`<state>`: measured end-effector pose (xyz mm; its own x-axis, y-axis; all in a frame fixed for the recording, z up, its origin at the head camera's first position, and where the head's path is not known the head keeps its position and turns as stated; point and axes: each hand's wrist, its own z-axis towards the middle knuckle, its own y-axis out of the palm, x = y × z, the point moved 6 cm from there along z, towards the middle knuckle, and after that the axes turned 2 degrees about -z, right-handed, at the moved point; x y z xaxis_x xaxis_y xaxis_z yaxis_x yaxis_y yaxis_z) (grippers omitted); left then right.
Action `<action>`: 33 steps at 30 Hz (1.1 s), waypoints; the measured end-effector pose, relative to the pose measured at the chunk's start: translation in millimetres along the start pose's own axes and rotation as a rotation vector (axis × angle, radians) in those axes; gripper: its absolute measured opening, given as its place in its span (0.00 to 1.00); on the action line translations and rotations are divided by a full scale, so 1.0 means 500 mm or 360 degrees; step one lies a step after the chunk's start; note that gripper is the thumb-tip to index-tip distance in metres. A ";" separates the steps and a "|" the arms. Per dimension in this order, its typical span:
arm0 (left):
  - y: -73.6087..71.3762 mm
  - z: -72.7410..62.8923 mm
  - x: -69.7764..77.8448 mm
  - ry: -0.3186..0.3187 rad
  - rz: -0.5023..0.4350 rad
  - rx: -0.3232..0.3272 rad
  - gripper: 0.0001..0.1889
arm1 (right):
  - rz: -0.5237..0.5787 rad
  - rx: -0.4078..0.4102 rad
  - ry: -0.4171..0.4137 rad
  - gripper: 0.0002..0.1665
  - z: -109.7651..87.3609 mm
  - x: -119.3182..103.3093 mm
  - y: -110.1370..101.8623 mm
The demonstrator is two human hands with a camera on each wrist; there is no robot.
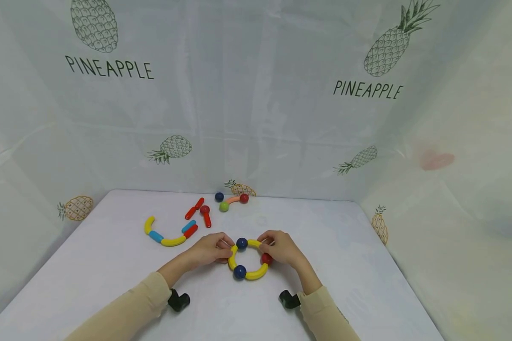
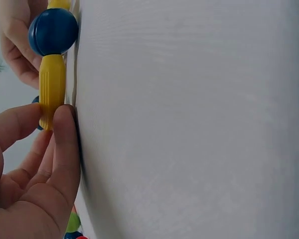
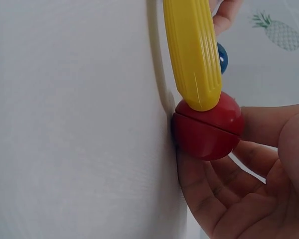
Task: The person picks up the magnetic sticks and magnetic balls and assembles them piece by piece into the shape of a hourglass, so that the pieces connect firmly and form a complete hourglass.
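A toy ring lies on the table, made of yellow curved magnetic rods [image 1: 256, 273] joined by two blue balls [image 1: 239, 272] and one red ball [image 1: 266, 258]. My left hand [image 1: 213, 248] pinches the left yellow curved rod [image 2: 52, 84] between thumb and fingers, between the two blue balls. On the far right side of the ring, my right hand [image 1: 281, 246] holds the upper yellow rod [image 1: 254, 243] close by the red ball. Seen from the right wrist, the thumb and fingers lie behind and under the red ball [image 3: 209, 127], which partly hides their grip.
Left of the ring, an arc of yellow, blue and red rods [image 1: 173, 241] lies on the white table [image 1: 221, 312]. Farther back are red rods [image 1: 190, 212], a red ball on a rod [image 1: 205, 209], a loose blue ball [image 1: 219, 196] and a green ball [image 1: 223, 206]. A pineapple-print curtain [image 1: 256, 109] hangs behind.
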<state>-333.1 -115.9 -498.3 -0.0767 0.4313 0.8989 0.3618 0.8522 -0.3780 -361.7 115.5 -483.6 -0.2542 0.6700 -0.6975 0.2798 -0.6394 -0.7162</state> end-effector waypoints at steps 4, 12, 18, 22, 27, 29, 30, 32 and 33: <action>0.001 0.000 0.002 0.0013 0.0025 -0.0005 0.16 | 0.0000 -0.0006 0.0001 0.10 0.000 -0.002 0.001; 0.000 0.006 0.003 0.0052 0.0161 0.0014 0.17 | -0.0005 -0.0047 -0.0006 0.13 -0.004 -0.004 0.001; -0.001 0.008 -0.002 0.0042 0.0206 -0.0022 0.22 | 0.0003 -0.0104 -0.0026 0.14 -0.002 0.001 0.004; -0.002 0.003 0.003 0.0054 0.0219 -0.0044 0.23 | 0.0013 -0.0106 -0.0048 0.13 0.001 0.005 0.004; -0.001 0.000 0.010 0.0082 0.0231 -0.0087 0.24 | 0.0041 -0.0107 -0.0077 0.13 0.004 0.007 0.006; 0.000 0.002 0.010 0.0087 0.0248 -0.0092 0.24 | 0.0042 -0.0110 -0.0083 0.13 0.005 0.007 0.006; 0.000 0.003 0.010 0.0089 0.0256 -0.0094 0.24 | 0.0038 -0.0112 -0.0085 0.13 0.005 0.007 0.007; 0.001 0.006 0.009 0.0085 0.0269 -0.0097 0.23 | 0.0032 -0.0121 -0.0097 0.14 0.006 0.007 0.008; 0.001 0.007 0.009 0.0088 0.0276 -0.0103 0.23 | 0.0029 -0.0126 -0.0108 0.15 0.006 0.006 0.008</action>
<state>-336.7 -112.1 -495.2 0.0427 0.5518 0.8329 0.4243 0.7447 -0.5151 -364.2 113.8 -488.9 -0.3095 0.6299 -0.7124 0.3565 -0.6176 -0.7010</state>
